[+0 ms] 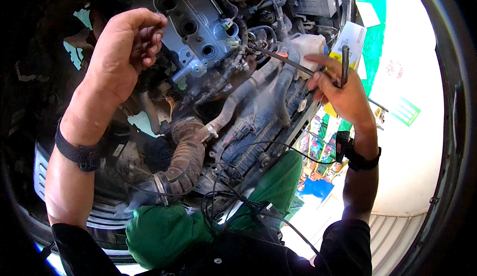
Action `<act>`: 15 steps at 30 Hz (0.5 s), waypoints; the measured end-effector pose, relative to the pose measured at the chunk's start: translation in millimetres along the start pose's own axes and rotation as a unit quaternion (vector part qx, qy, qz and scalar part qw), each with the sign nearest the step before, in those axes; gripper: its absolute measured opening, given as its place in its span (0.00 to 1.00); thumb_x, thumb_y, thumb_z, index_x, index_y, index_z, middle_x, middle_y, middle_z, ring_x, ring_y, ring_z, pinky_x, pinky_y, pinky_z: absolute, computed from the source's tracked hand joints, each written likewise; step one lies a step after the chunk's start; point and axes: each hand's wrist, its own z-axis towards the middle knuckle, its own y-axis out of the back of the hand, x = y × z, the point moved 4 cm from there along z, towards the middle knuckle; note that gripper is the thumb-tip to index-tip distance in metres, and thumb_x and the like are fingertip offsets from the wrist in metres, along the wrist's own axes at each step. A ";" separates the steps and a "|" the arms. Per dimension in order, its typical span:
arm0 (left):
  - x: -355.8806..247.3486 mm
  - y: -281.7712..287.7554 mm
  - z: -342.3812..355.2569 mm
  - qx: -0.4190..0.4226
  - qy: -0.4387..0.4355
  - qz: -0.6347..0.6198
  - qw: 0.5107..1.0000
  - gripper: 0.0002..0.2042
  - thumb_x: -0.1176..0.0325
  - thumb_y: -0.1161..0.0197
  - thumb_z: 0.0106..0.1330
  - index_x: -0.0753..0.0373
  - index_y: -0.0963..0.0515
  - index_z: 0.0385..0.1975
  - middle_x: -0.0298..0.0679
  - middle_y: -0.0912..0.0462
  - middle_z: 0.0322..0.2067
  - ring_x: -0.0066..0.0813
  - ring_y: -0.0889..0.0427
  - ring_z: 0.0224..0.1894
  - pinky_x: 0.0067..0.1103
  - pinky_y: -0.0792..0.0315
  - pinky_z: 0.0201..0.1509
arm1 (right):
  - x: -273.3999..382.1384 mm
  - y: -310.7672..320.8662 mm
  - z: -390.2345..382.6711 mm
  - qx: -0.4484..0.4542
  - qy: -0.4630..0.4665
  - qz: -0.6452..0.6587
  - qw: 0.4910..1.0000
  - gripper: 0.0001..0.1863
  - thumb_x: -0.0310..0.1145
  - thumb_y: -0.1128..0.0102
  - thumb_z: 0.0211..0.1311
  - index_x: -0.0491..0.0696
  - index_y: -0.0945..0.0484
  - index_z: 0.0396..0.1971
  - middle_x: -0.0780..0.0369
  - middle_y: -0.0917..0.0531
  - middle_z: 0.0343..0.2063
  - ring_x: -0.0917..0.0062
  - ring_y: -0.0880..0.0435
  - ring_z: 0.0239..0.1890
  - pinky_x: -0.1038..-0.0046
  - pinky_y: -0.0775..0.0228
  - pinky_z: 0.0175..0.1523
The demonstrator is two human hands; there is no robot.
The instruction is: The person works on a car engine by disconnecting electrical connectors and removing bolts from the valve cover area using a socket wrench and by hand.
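My left hand (121, 52) is raised over the left side of the grey engine cover (196, 35), its fingers curled inward. Whether anything small is inside them is hidden. On the right, my right hand (343, 89) grips a long, dark, thin-shafted hand tool (285, 61), fingers slightly blurred. The shaft slants up and left, its far end among hoses and wiring beside the engine cover. A short dark bar (345, 62) stands up at the same hand; how it joins the shaft is covered by the fingers. The engine cover has several round holes.
A ribbed air hose (186, 159) and a metal-clamped pipe (233, 104) run below the cover. Near my right hand are a pale plastic reservoir (308, 45) and a white-and-yellow box (350, 40). Black cables (223, 191) hang before my body. The car's dark edge curves along the right.
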 end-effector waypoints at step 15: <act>-1.3 0.0 -1.6 0.019 0.033 -0.018 0.999 0.09 0.63 0.39 0.64 0.61 0.20 0.26 0.29 0.24 0.19 0.17 0.28 0.22 0.17 0.36 0.27 | 47.4 -8.4 5.0 0.103 0.249 -0.421 0.866 0.15 0.24 0.45 0.60 0.39 0.23 0.47 0.50 0.15 0.31 0.55 0.15 0.37 0.63 0.25 0.40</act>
